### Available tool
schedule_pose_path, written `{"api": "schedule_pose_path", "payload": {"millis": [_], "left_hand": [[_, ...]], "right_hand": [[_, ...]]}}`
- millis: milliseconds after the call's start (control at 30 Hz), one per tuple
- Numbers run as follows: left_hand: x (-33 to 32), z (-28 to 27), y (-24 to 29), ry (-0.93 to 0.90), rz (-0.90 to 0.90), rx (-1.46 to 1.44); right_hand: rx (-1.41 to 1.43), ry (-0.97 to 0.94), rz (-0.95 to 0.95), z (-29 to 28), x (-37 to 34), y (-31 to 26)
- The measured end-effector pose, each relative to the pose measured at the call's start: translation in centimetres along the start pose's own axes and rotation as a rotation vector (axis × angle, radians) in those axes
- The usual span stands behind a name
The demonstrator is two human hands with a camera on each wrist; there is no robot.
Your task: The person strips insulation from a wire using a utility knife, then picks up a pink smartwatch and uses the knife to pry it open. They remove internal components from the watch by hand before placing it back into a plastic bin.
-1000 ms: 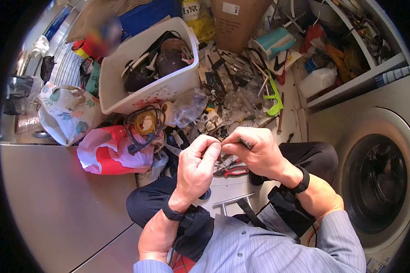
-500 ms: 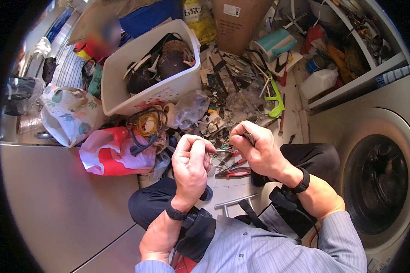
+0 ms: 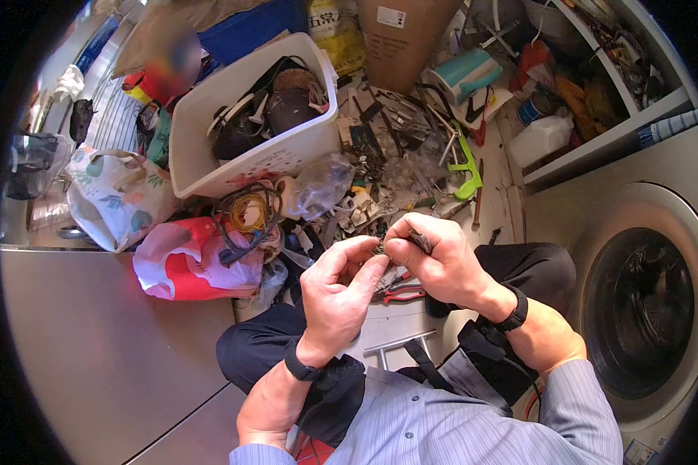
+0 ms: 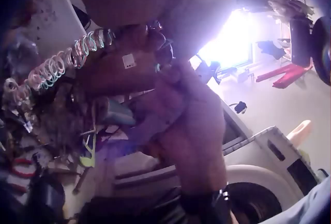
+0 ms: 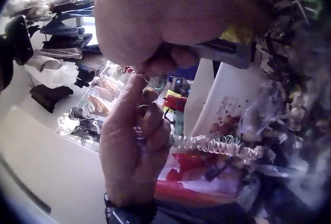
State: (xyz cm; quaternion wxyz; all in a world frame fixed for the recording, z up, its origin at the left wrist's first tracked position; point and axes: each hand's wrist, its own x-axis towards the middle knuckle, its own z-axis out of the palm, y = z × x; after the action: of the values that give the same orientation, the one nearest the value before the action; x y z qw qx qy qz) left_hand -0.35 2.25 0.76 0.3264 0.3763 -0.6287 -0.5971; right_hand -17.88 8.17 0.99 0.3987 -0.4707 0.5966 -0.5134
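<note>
the person's left hand, fingers curled, grips a pale coil, which runs out from beneath those fingers. the right hand has its fingers bent round a dark tool, its thumb and forefinger close to the left's tips (what they pinch, if anything, i cannot tell from here). red pliers lie on the floor below; a white tub stands beyond, a washer to the right.

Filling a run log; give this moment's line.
left hand: holds pale coil | right hand: holds dark tool, fingertips near left's | red-handled pliers: on floor
</note>
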Motion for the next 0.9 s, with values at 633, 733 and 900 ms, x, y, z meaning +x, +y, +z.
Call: {"api": "schedule_pose_path", "payload": {"millis": [633, 733, 900], "left_hand": [[0.7, -1.3, 1.4, -0.001, -0.278, -0.488], [0.8, -1.2, 1.7, -0.022, -0.282, -0.586], [1.5, -1.9, 2.5, -0.115, -0.268, -0.616]], "right_hand": [[0.024, -0.040, 0.081, -0.4, 0.0, -0.2], [0.083, -0.024, 0.106, -0.2, 0.1, 0.2], [0.098, -0.050, 0.154, 0.2, -0.3, 0.0]]}}
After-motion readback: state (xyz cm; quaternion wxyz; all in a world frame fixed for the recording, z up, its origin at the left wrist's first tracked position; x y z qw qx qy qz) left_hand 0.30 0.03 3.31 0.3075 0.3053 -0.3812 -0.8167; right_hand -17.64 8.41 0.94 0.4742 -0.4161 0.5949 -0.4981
